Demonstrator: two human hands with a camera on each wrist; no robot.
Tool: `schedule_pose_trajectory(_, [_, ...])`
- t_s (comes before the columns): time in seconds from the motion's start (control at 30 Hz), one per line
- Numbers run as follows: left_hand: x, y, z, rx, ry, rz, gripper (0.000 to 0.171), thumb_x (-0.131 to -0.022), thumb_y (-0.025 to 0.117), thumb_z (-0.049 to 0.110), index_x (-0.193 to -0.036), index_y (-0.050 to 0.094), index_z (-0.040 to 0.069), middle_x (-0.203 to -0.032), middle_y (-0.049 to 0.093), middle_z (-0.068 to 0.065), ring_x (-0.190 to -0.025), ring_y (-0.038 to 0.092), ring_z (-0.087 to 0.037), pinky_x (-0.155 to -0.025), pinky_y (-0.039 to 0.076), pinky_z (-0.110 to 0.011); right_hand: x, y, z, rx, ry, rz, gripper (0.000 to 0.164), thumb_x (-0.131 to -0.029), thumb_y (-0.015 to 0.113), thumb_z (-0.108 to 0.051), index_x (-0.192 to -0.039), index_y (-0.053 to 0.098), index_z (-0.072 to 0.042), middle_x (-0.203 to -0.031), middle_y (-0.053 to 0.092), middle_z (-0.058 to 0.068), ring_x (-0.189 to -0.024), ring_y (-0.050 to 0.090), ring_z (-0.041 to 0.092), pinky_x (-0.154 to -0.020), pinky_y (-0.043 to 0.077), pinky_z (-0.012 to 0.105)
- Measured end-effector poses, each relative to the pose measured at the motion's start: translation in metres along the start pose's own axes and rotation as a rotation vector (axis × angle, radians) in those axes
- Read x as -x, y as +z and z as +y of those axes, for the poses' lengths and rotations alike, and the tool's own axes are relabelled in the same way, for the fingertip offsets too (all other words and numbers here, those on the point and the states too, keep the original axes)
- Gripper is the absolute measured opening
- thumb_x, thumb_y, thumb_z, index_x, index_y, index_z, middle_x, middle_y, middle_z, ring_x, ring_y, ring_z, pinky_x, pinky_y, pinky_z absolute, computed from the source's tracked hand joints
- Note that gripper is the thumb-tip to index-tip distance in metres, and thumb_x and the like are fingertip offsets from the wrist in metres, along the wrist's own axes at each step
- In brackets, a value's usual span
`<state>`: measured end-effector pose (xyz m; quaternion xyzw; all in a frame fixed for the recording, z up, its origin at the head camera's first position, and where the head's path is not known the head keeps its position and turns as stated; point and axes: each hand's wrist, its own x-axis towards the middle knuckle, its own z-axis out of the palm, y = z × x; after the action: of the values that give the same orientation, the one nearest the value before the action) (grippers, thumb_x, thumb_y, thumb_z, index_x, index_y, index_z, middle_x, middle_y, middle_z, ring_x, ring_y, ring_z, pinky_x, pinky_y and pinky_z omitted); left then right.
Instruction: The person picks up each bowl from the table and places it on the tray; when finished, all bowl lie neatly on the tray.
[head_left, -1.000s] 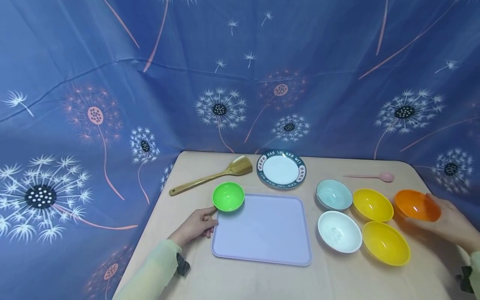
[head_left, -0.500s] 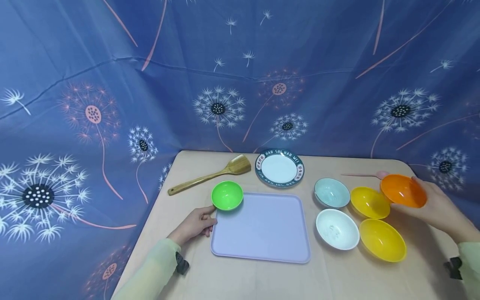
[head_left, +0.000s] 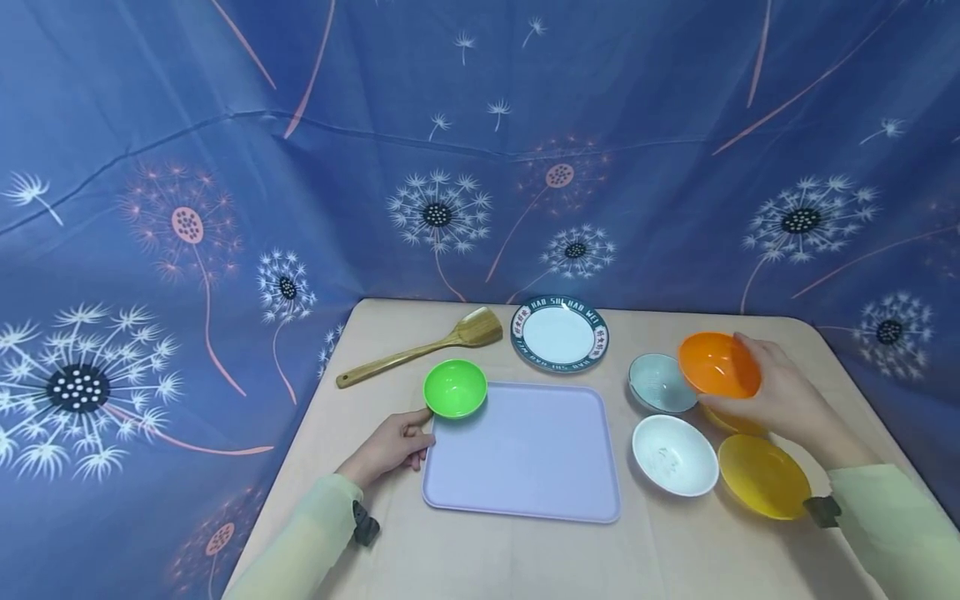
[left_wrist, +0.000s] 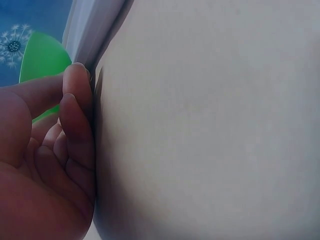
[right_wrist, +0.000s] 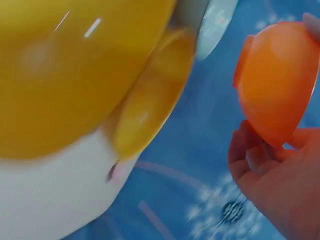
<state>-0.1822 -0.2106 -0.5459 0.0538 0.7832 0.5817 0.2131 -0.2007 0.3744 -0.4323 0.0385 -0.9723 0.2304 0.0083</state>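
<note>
The right hand (head_left: 776,400) grips a likely light, stiff, slick orange bowl (head_left: 718,365), best held around its wall, as the left hand (head_left: 392,447) touches the tray (head_left: 525,454), its grasp unclear.

The right grip (right_wrist: 282,180) holds an orange bowl (right_wrist: 275,75); yellow bowls (right_wrist: 155,95) stand nearby.

Orange bowl (head_left: 716,364): round, mouth up, raised, right side. Lavender tray (head_left: 525,458): rectangular, low-rimmed, lying flat, centre. Green bowl (head_left: 455,389): upright, tray's far left corner.
</note>
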Motion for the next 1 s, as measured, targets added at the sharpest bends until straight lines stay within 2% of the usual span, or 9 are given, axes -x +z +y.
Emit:
schedule_pose_trajectory(0.13, [0.0, 0.0, 0.001, 0.002, -0.001, -0.004, 0.066, -0.102, 0.066, 0.006, -0.158, 0.035, -0.006, -0.073, 0.065, -0.009, -0.057, 0.06, -0.013, -0.057, 0.056, -0.029, -0.001, 0.013, -0.031, -0.033, -0.089, 0.016, 0.132, -0.073, 0.09, -0.06, -0.164, 0.018, 0.004, -0.152, 0.034, 0.034, -0.128, 0.042, 0.055, -0.098, 0.039, 0.076])
schedule_pose_trajectory(0.27, [0.001, -0.001, 0.001, 0.001, 0.002, -0.003, 0.065, -0.102, 0.066, 0.006, -0.158, 0.035, -0.005, -0.073, 0.065, -0.009, -0.057, 0.06, -0.013, -0.057, 0.056, -0.029, -0.001, 0.03, -0.062, -0.037, -0.125, -0.01, 0.129, -0.074, 0.088, -0.065, -0.164, 0.022, 0.001, -0.155, 0.035, 0.032, -0.133, 0.041, 0.053, -0.102, 0.037, 0.075])
schedule_pose_trajectory(0.37, [0.0, -0.001, -0.001, -0.006, 0.004, 0.0, 0.065, -0.102, 0.066, 0.006, -0.158, 0.036, -0.005, -0.073, 0.065, -0.008, -0.057, 0.06, -0.013, -0.058, 0.057, -0.029, -0.003, 0.045, -0.081, -0.026, -0.136, -0.047, 0.129, -0.074, 0.084, -0.071, -0.164, 0.023, -0.002, -0.156, 0.035, 0.03, -0.132, 0.042, 0.051, -0.099, 0.041, 0.074])
schedule_pose_trajectory(0.53, [0.001, 0.0, -0.001, -0.002, 0.0, 0.003, 0.065, -0.102, 0.066, 0.007, -0.158, 0.036, -0.006, -0.074, 0.066, -0.008, -0.057, 0.06, -0.013, -0.057, 0.056, -0.029, -0.006, 0.074, -0.109, -0.064, -0.203, -0.084, 0.133, -0.068, 0.083, -0.077, -0.163, 0.027, -0.003, -0.153, 0.041, 0.022, -0.131, 0.048, 0.044, -0.098, 0.047, 0.068])
schedule_pose_trajectory(0.67, [0.002, 0.0, 0.0, -0.001, -0.003, 0.003, 0.065, -0.102, 0.066, 0.008, -0.158, 0.036, -0.006, -0.074, 0.066, -0.01, -0.057, 0.06, -0.012, -0.057, 0.055, -0.028, -0.003, 0.1, -0.131, -0.085, -0.27, -0.097, 0.13, -0.066, 0.088, -0.073, -0.16, 0.033, -0.002, -0.153, 0.044, 0.018, -0.13, 0.051, 0.038, -0.099, 0.049, 0.064])
schedule_pose_trajectory(0.77, [0.002, 0.0, 0.001, -0.001, -0.005, 0.004, 0.064, -0.102, 0.066, 0.008, -0.158, 0.036, -0.006, -0.074, 0.066, -0.01, -0.058, 0.06, -0.013, -0.056, 0.055, -0.027, 0.002, 0.117, -0.148, -0.091, -0.31, -0.114, 0.127, -0.066, 0.091, -0.067, -0.161, 0.035, -0.004, -0.156, 0.043, 0.015, -0.136, 0.047, 0.037, -0.104, 0.045, 0.063])
schedule_pose_trajectory(1.0, [0.0, 0.0, -0.003, 0.018, -0.006, 0.004, 0.064, -0.102, 0.066, 0.007, -0.158, 0.036, -0.006, -0.074, 0.066, -0.01, -0.057, 0.06, -0.013, -0.055, 0.054, -0.027, 0.017, 0.148, -0.18, -0.116, -0.366, -0.169, 0.12, -0.066, 0.094, -0.059, -0.161, 0.038, -0.011, -0.159, 0.042, 0.009, -0.141, 0.044, 0.032, -0.109, 0.042, 0.058])
